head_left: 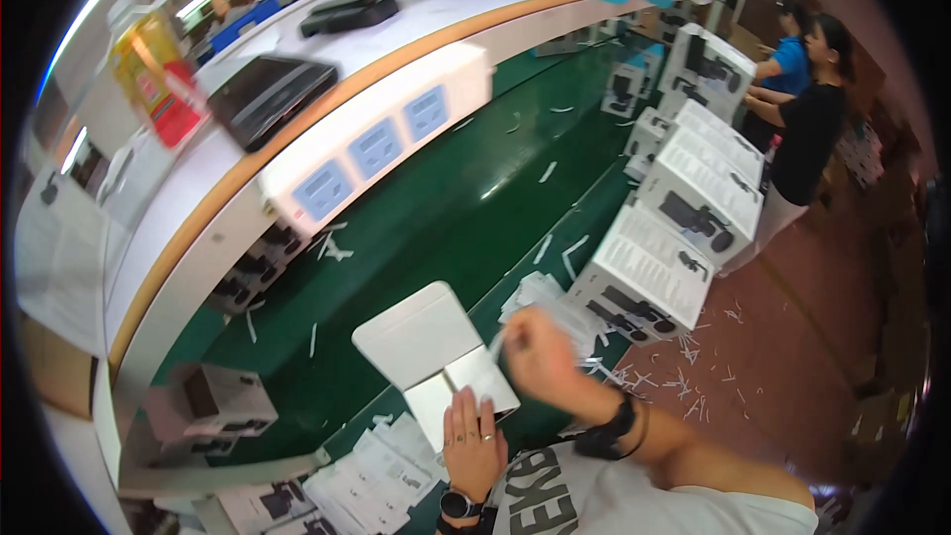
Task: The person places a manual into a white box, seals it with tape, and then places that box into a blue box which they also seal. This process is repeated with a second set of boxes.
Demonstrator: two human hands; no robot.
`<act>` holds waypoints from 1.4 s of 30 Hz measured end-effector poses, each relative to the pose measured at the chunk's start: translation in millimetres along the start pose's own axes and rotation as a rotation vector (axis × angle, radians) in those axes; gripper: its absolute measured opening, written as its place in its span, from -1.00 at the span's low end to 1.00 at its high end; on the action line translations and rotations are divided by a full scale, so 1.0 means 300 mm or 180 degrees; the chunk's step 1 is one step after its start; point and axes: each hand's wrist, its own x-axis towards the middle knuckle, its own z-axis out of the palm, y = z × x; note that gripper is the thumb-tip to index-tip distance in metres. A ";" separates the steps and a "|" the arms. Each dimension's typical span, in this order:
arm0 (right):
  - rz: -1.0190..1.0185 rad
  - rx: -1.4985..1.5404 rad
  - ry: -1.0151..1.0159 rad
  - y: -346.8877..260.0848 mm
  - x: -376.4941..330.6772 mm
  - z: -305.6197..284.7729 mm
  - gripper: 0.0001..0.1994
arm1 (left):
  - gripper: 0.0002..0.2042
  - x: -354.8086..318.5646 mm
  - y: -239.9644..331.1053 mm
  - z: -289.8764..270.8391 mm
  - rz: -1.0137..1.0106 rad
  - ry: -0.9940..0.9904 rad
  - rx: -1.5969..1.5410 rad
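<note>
A small white carton point(485, 382) sits in front of me with its lid point(411, 332) folded up and back. My left hand point(474, 444) lies flat on the carton's near side, fingers stretched out together. My right hand point(543, 352), blurred by motion, is closed in a pinch just right of the carton. A thin white strip point(497, 344) shows at its fingertips, beside the carton's edge. The carton's inside is hidden from this angle.
Printed cartons point(634, 267) line the right edge of the green work surface point(446, 223). White paper sheets point(371, 476) are piled at lower left, beyond an open carton point(228, 401). A shelf point(416, 15) overhangs the far side. Two people point(807, 109) stand at right.
</note>
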 end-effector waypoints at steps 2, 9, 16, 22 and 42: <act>-0.0786 -0.0374 -0.0147 0.098 0.051 -0.090 -0.86 | -0.38 0.012 0.008 -0.015 0.0073 0.0040 -0.0074; -0.1080 -0.1228 -0.1581 0.246 0.160 -0.108 -0.68 | -0.46 0.008 -0.053 -0.054 0.0229 -0.0150 0.0131; 0.0916 0.1458 -0.2875 0.088 0.089 -0.110 -0.67 | -0.53 -0.003 -0.034 -0.178 -0.0762 -0.0108 -0.1830; -0.2202 0.0298 -0.2710 0.068 0.059 -0.107 -0.71 | -0.51 -0.088 -0.069 -0.156 -0.2186 -0.0066 -0.3432; -0.1347 -0.0102 -0.1361 0.183 -0.170 -0.079 -0.45 | -0.36 -0.167 -0.128 -0.085 -0.1206 0.0856 -0.1769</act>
